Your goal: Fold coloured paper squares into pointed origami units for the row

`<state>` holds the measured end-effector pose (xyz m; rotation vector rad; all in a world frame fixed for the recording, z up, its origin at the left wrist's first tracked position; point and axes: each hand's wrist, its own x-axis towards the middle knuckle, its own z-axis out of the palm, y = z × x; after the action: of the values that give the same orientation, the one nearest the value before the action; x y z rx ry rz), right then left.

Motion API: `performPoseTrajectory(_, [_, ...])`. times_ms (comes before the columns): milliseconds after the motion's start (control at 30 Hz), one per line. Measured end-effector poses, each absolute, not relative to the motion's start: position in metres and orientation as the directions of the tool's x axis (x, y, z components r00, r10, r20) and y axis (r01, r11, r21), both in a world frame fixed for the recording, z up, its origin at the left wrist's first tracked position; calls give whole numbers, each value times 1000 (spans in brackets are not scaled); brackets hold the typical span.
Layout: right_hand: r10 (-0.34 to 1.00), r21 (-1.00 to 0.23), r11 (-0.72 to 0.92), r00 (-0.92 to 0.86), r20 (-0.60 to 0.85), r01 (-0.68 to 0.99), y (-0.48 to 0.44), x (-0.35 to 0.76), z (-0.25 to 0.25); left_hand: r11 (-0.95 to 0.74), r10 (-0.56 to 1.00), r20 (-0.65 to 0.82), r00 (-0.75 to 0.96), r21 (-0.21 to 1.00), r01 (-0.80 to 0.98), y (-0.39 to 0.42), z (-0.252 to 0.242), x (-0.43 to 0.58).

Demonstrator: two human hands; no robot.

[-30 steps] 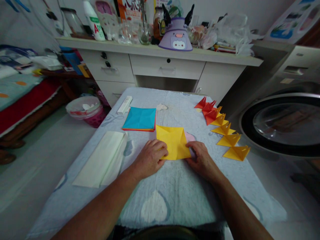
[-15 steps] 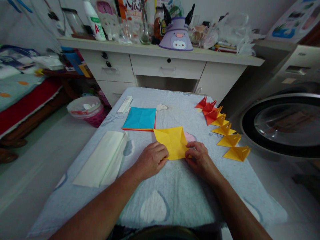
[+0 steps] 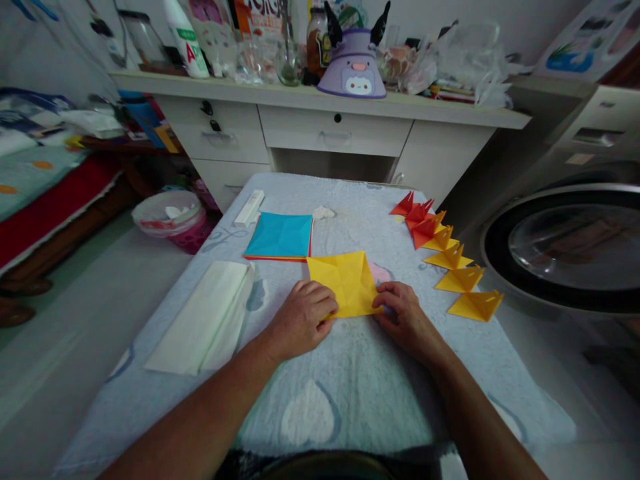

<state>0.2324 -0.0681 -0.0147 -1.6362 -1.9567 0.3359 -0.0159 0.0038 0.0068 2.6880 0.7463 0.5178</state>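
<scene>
One yellow paper sheet (image 3: 350, 283), creased, at the middle of a pale blue cloth (image 3: 370, 387) printed with white hearts; with the left hand (image 3: 305, 313), grips the sheet by its near left part, fingers curled closed over the paper; with the right hand (image 3: 403, 313), touches the right edge close to the near right corner, fingers bent, thumb nearer than the index; cannot tell whether pinched tight there or only steadied

Just beyond the left hand, a stack of square papers (image 3: 280, 235), blue on top with red showing along the near edge; at its near right corner, meets or almost meets the far left corner of the yellow sheet, cannot tell which; to the left of the stack and a little farther off, a slim white box (image 3: 249, 209); left of the left hand, a folded off-white paper (image 3: 200, 313), laid slantwise

Well to the right of the sheet, a row of folded paper pieces (image 3: 459, 280) with points standing up, red at the far end, orange and yellow toward the near end, crowded closer in the far part

Beyond the cloth, a white counter (image 3: 450, 110) bearing a purple visor hat (image 3: 353, 63)
</scene>
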Motion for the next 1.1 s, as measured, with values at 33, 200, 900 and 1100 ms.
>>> performPoseTrajectory(33, [963, -519, 221, -100, 251, 826, -68, 232, -15, -815, 547, 264, 794, 384, 434, 4, 6, -16])
performPoseTrajectory(200, [963, -511, 206, -79, 259, 834, -67, 232, -15, -771, 608, 271, 746, 425, 474, 11, 3, -21])
performPoseTrajectory(900, [969, -502, 182, -67, 239, 846, -67, 229, -16, -663, 670, 247, 700, 623, 415, 13, 4, -13])
performPoseTrajectory(1100, [938, -433, 240, -93, 334, 869, -69, 222, -15, -790, 533, 323, 782, 519, 324, 10, 0, -12])
